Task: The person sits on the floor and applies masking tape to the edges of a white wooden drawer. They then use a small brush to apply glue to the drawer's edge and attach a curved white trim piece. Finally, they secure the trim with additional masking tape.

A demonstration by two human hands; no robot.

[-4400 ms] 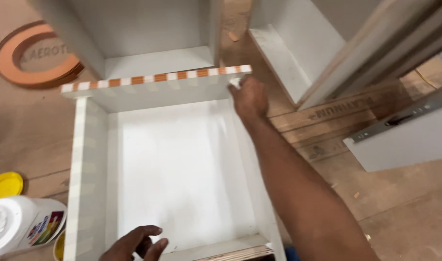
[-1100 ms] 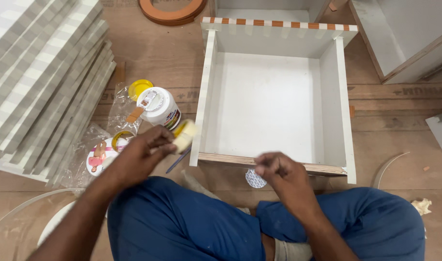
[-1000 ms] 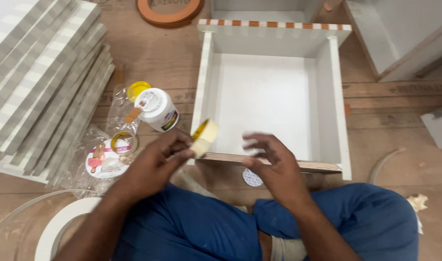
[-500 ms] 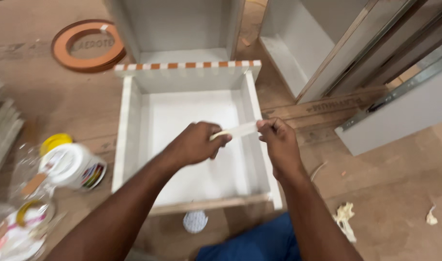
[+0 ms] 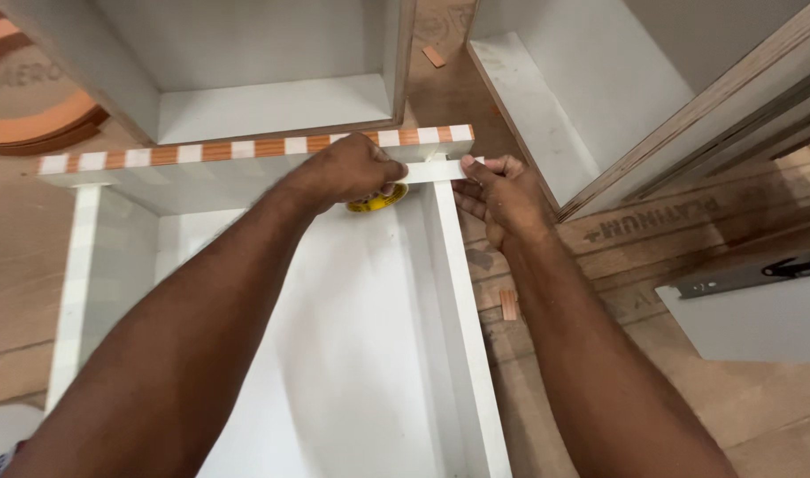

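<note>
The strip of pale tape (image 5: 433, 170) you have pulled out lies stretched across the far right corner of the white drawer box (image 5: 462, 354), just under its orange-and-white checked front edge (image 5: 245, 150). Your left hand (image 5: 347, 173) closes around the yellow tape roll (image 5: 376, 201), pressing it against the front panel. Your right hand (image 5: 498, 190) pinches the free end of the strip just outside the side wall. Open white cabinets (image 5: 245, 97) stand beyond, on a brown board floor (image 5: 652, 257)
</note>
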